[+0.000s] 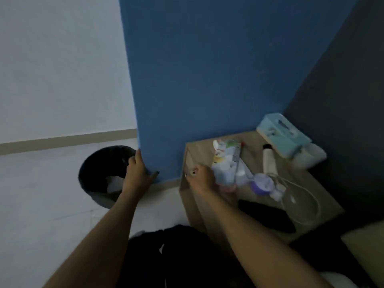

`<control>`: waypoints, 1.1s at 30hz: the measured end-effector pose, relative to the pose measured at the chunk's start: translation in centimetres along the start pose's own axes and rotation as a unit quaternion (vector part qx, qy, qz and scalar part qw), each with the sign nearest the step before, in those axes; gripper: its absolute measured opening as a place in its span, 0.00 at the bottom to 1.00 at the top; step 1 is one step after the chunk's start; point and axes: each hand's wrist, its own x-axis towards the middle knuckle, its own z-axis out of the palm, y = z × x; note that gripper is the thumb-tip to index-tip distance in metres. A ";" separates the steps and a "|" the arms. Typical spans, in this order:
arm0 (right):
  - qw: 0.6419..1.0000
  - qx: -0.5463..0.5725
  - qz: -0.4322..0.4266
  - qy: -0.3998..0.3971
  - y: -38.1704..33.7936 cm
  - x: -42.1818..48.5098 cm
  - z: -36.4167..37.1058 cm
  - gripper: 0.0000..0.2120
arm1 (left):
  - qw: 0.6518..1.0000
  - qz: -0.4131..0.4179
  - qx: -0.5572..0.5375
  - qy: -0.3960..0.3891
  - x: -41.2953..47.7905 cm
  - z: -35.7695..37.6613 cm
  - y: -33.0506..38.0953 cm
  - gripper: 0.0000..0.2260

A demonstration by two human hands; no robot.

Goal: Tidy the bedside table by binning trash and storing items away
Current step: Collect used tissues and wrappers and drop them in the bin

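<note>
The wooden bedside table (252, 142) stands in the corner at right. On it lies a colourful plastic wrapper (225, 161), and my right hand (200, 178) grips its near end by the table's left edge. My left hand (138, 171) rests flat against the corner of the blue wall (207, 80), fingers spread, holding nothing. Just left of that hand a black bin (99, 175) sits on the floor with white trash inside. Also on the table are a purple and clear device (324, 185) with clear tubing (307, 204), a cream cylinder (269, 160) and a black object (268, 217).
A light blue tissue box (283, 135) sits at the table's back corner over a white item (311, 155). A dark wall rises at right. Dark clothing (176, 256) is below me, with a yellowish cushion (365, 242) at lower right. Pale floor stretches left.
</note>
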 end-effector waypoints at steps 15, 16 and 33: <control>0.978 -0.101 0.116 0.141 16.5 -4.7 -22.5 0.22 | 0.987 0.113 0.009 -0.115 -6.6 9.2 19.0 0.51; 0.977 -0.101 0.127 0.140 17.2 -4.5 -22.6 0.23 | 0.986 0.113 0.020 -0.123 -6.5 10.0 19.4 0.51; 0.967 -0.085 0.182 0.154 19.3 -0.1 -21.8 0.20 | 0.980 0.083 0.108 -0.143 -3.1 19.0 21.0 0.54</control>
